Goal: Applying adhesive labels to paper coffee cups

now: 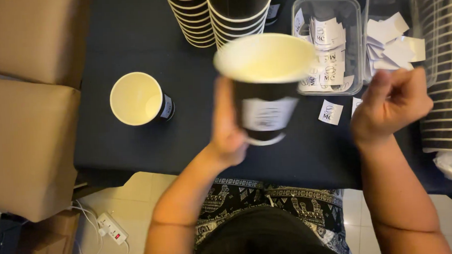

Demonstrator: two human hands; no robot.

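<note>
My left hand (pixel 226 124) grips a black paper cup (pixel 264 85) with a cream inside and a white label on its side, held upright above the dark table (pixel 133 40). My right hand (pixel 391 103) hovers to the right of the cup with its fingers curled in; whether it pinches anything I cannot tell. A loose white sticker (pixel 330 112) lies on the table between my hands. A second labelled black cup (pixel 140 99) stands upright at the left.
Stacks of black cups (pixel 217 14) stand at the back. Two clear plastic tubs hold printed stickers (pixel 328 46) and blank white slips (pixel 396 43). Another cup stack (pixel 447 69) lies at the right. Brown cardboard boxes (pixel 29 144) and a power strip (pixel 112 228) sit at the left.
</note>
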